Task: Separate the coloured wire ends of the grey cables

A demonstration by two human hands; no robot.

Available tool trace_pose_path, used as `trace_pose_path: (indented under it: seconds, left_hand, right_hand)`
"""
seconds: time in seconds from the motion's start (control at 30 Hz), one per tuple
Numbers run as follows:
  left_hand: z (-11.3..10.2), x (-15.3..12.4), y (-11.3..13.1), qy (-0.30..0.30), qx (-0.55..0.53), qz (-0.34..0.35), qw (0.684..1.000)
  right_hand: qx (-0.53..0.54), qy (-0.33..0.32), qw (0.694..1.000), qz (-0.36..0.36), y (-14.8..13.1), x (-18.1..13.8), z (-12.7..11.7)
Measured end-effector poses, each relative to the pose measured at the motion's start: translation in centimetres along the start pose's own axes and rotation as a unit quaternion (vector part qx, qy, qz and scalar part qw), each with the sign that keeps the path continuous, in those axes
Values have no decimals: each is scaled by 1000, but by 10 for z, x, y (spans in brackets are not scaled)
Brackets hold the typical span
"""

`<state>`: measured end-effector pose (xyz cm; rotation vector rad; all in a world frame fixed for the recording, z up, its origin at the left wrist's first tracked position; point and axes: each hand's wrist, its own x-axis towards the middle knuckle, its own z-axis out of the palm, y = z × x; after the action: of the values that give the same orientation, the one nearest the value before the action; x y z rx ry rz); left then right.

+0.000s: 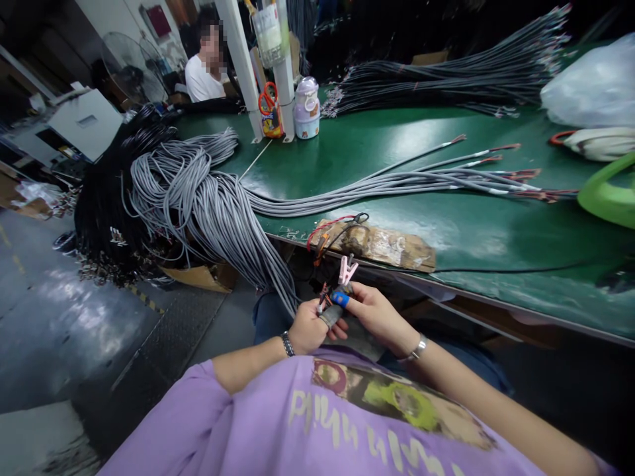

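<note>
Many grey cables [208, 205] are seen, smooth and slightly shiny, heaped in thick loops at the left end of the green table [546, 238]. Some of them are hung over the table edge and led down to the left hand [307, 328], while others are laid out straight to the right across the table. At the right ends of these, the grey cover is replaced by thin wires of reddish, whitish and dark colour, and a short white part is noticed before several of them.

The cables are gripped at their lower end by the closed left hand, in front of the purple shirt [248, 423]. Small red and dark wires [323, 297] are shown between the two hands. The fingers of the right hand [380, 314], one of them wrapped in blue [340, 299], are brought together just beside these wires; what is pinched there cannot be told. Just above, a pink clip [348, 270] is seen, but its lower part is hard to make out.

The inside of the left hand is hidden by its own fingers. The lower loops are partly covered by the upper ones. At the right, a plastic bag [595, 86] and a green handle [608, 195] are cut off by the picture edge.
</note>
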<state>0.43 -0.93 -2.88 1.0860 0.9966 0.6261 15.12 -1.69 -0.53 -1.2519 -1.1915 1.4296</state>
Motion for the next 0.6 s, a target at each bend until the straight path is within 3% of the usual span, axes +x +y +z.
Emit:
trace_pose_path:
  seconds: [0.1, 0.37, 0.47, 0.6]
  left_hand:
    - [0, -1, 2, -15, 16, -2, 1000]
    - [1, -1, -2, 46, -26, 21, 998]
    - [0, -3, -1, 51, -40, 23, 998]
    - [-2, -6, 8, 38, -65, 32, 997]
  right_hand:
    - [8, -25, 1000, -4, -3, -1, 1]
    - [31, 81, 996, 26, 3, 2, 7]
    - [61, 70, 995, 25, 9, 1, 3]
    - [182, 29, 981, 56, 15, 0, -12]
